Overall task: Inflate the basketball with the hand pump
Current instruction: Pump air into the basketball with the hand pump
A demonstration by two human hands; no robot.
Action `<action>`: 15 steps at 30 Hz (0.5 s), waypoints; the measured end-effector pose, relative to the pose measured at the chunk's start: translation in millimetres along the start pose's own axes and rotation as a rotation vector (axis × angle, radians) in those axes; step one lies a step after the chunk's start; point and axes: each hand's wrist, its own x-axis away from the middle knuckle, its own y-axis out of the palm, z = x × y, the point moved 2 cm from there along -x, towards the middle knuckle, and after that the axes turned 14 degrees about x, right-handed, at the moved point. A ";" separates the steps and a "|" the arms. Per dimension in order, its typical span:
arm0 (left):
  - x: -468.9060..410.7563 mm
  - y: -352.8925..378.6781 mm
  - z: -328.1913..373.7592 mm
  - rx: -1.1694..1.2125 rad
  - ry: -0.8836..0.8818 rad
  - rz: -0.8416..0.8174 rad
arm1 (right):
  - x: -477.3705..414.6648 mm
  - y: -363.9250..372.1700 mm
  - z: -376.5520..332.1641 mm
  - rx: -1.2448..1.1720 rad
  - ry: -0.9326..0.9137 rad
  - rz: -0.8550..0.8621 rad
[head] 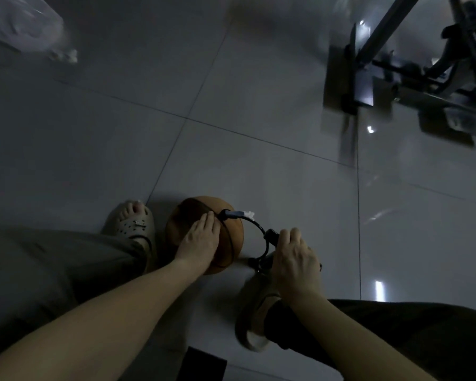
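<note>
An orange-brown basketball (195, 213) sits on the tiled floor between my feet. My left hand (199, 239) rests flat on top of it, fingers straight, fingertips near the hose connector (232, 214) that meets the ball's top. A thin black hose (259, 226) curves from that connector to the black hand pump. My right hand (294, 259) grips the pump handle (271, 236) from above, just right of the ball. The pump's body is mostly hidden under that hand; its foot (254, 264) shows on the floor.
My sandalled left foot (134, 221) stands left of the ball, my right foot (254, 312) below the pump. A metal frame with dark parts (382, 64) stands at the upper right. A clear plastic bag (25, 26) lies at the upper left. A dark object (201, 364) is at the bottom edge.
</note>
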 end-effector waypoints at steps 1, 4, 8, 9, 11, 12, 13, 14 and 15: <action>-0.3 -2.9 -3.5 0.020 0.009 -0.007 | 2.1 -1.0 -0.8 0.000 -0.022 -0.015; -1.5 -14.0 -13.9 0.077 0.024 -0.024 | 18.6 -12.6 -2.9 -0.015 -0.134 -0.052; -1.4 -16.3 -11.7 0.030 0.037 -0.056 | 4.7 -70.4 10.9 -0.051 -0.130 0.089; 0.3 -14.5 -9.5 0.013 0.044 -0.050 | -4.6 -96.5 18.0 -0.038 -0.116 0.135; 1.5 -14.8 -5.1 0.012 0.019 -0.034 | -18.7 -145.5 34.4 0.013 -0.077 0.202; 1.2 -15.2 -4.2 0.019 0.010 -0.032 | -22.5 -160.4 41.4 0.021 -0.045 0.221; 0.8 -14.8 -4.3 0.026 0.008 -0.031 | -23.0 -165.7 44.9 0.025 -0.016 0.237; 1.1 -14.4 -5.1 0.032 0.010 -0.029 | -19.5 -161.7 43.7 0.034 0.004 0.237; 2.3 -13.9 -6.6 0.039 0.015 -0.027 | -12.4 -150.5 38.3 0.033 0.009 0.215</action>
